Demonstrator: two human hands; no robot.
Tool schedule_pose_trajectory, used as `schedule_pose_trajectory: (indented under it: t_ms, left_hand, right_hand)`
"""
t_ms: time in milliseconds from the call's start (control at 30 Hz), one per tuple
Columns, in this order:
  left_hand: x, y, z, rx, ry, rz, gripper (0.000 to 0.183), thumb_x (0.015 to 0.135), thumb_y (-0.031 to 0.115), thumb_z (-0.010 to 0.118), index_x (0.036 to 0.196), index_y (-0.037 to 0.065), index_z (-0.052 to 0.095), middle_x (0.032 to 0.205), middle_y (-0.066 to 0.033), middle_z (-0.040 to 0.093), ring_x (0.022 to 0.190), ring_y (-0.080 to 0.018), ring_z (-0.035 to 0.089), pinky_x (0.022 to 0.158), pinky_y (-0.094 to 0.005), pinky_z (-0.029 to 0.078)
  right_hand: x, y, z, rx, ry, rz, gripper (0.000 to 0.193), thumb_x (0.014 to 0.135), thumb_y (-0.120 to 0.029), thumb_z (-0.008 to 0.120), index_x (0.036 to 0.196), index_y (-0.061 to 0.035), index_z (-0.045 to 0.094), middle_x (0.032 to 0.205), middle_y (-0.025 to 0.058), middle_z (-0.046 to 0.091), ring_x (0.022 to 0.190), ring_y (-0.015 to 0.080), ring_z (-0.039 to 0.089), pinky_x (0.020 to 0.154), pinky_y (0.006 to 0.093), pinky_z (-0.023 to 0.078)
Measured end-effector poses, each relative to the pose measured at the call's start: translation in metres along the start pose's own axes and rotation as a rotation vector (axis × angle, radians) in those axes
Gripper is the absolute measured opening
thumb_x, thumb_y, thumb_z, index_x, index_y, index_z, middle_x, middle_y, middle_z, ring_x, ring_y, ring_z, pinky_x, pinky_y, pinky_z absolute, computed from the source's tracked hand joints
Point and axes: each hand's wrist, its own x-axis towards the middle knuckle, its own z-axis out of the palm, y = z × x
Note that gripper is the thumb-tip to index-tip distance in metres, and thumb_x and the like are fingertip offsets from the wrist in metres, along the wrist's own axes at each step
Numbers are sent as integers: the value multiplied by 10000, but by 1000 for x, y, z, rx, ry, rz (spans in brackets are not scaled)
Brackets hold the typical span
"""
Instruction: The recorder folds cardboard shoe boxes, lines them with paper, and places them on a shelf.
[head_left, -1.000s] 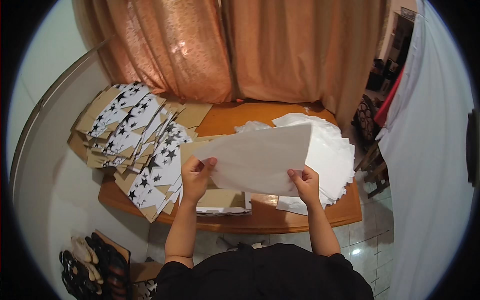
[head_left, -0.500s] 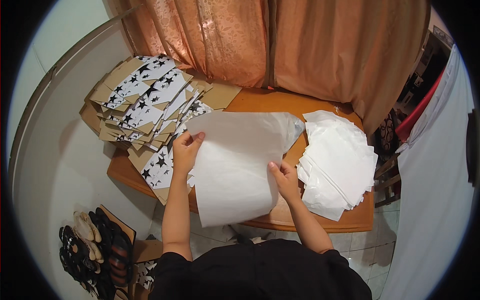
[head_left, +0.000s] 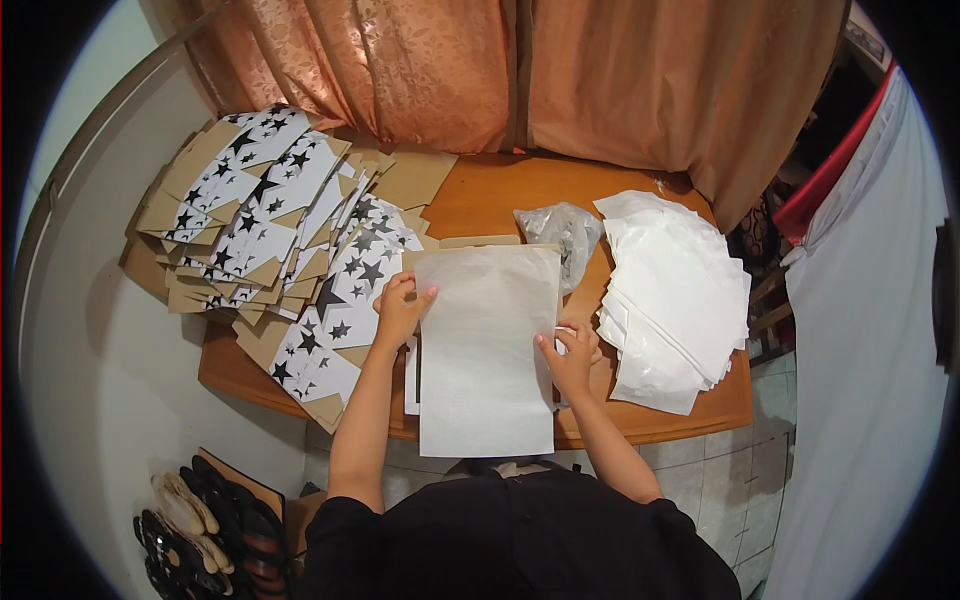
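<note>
A sheet of thin white paper (head_left: 486,350) lies nearly flat in front of me, its near edge reaching past the table's front edge. Its left side is pinched by my left hand (head_left: 402,308), thumb on top and fingers curled at the edge. My right hand (head_left: 570,358) closes on the right side, thumb over the paper. Beneath the sheet, mostly hidden, is a piece of brown and white cardboard (head_left: 482,241) whose far edge shows. Just beyond it, a crumpled clear plastic bag (head_left: 572,232) holds contents I cannot make out.
Flat cardboard pieces printed with black stars (head_left: 255,210) are heaped on the table's left. A fanned pile of white sheets (head_left: 675,290) lies on the right. Behind the wooden table (head_left: 490,190) hangs an orange curtain (head_left: 640,90). Shoes (head_left: 225,520) sit at lower left.
The sheet, earlier lifted and curved over the plastic bag, now lies straighter and lower over the cardboard, uncovering the bag. Both hands still hold its sides, closer together.
</note>
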Motion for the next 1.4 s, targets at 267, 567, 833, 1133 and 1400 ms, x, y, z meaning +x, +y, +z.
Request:
schedule_pose_trajectory:
  t_ms: [267,567,833,1133,1400]
  left_hand:
    - [-2,-19,15,244,-52,27,356,755,368,682,974,88,670,1179,-62,503,1186,-222,346,947,-538,126]
    - [-47,30,33,448,-534,887,414,871,265,525,1272,185,466,1379,-74,378,1290,-224,337,1011,-554,248]
    - [-54,0,56,550,-917,936,418,952,333,338,1357,236,381,1459,-73,263,1360,-239,216,1059,-566,166]
    - [-49,-24,77,461,-1172,897,439,967,367,270,1373,223,357,1459,-107,248,1365,-284,186,1091,-501,166]
    - [-44,-31,84,464,-1286,746,453,958,394,302,1317,156,444,1361,-114,419,1295,-292,335,1027,-466,306]
  right_hand:
    - [-5,11,12,-113,-6,117,289,707,-360,726,789,-88,674,1125,44,530,1165,258,323,933,459,149]
    - [-3,2,12,-181,-47,149,211,670,-315,734,740,-122,683,1168,27,508,1164,266,318,938,477,165]
    - [-6,5,14,-160,-11,140,257,723,-266,683,937,-135,629,1146,46,513,1146,261,351,936,474,181]
    - [-4,10,11,-63,122,232,246,786,-238,605,1001,-121,578,1064,64,537,1097,279,399,950,443,209]
    - [-2,3,8,-101,138,254,178,814,-229,594,950,-115,613,1044,45,559,1064,247,440,939,393,270]
